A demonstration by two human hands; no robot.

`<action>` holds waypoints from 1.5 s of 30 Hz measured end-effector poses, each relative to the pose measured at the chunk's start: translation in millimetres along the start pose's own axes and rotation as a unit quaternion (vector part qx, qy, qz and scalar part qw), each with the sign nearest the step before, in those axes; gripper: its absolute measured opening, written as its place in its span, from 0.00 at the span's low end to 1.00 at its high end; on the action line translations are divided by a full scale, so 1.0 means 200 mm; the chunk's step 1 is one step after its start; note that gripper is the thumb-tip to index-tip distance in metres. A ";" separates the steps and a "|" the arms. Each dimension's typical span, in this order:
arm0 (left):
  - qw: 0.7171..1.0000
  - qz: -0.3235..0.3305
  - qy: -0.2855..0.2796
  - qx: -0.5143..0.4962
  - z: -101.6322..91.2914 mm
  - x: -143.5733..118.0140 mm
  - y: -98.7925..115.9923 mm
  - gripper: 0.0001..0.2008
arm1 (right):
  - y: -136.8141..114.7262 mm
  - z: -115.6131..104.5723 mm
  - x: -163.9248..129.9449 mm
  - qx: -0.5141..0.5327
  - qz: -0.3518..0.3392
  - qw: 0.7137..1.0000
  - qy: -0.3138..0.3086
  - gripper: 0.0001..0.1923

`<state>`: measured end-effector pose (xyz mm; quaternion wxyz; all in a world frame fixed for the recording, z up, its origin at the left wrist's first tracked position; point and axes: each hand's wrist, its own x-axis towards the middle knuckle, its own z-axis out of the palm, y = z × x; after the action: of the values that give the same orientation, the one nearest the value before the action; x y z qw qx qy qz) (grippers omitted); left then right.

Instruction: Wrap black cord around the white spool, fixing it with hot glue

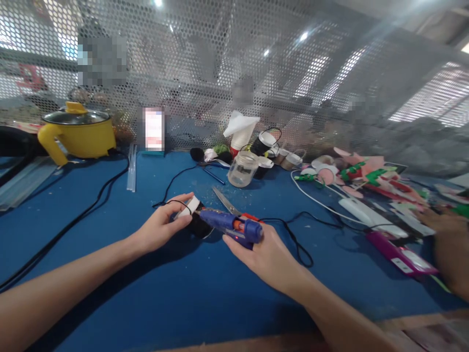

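My left hand (164, 222) is closed on a small black cylinder with a white end (193, 204), tilted on its side, and a thin black cord curves over it. In my right hand (269, 254) is a blue hot glue gun (223, 220) with a small red light lit on its body. Its nozzle points left at the white end, very close to it; whether they touch I cannot tell. Just behind the glue gun lies a pair of scissors (227, 201) with red handles, partly hidden by the gun.
A clear plastic jar (242, 170) and a similar black piece with a white end (264, 142) stand behind. At left are a yellow electric pot (86, 136) and glue sticks (132, 168). Cables cross the blue table (146, 303). Another person's hand (449, 239) is at right, near a purple power strip (401, 255).
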<state>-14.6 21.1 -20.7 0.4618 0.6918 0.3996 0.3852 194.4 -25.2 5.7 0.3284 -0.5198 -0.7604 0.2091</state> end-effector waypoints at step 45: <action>1.000 0.002 -0.016 0.017 0.01 0.00 0.03 0.13 | -0.02 -0.02 -0.01 -0.014 0.019 1.000 -0.003 0.10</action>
<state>-12.5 18.2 -14.8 0.4555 0.7064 0.3973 0.3684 195.8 -29.2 10.8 0.3148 -0.5385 -0.7541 0.2058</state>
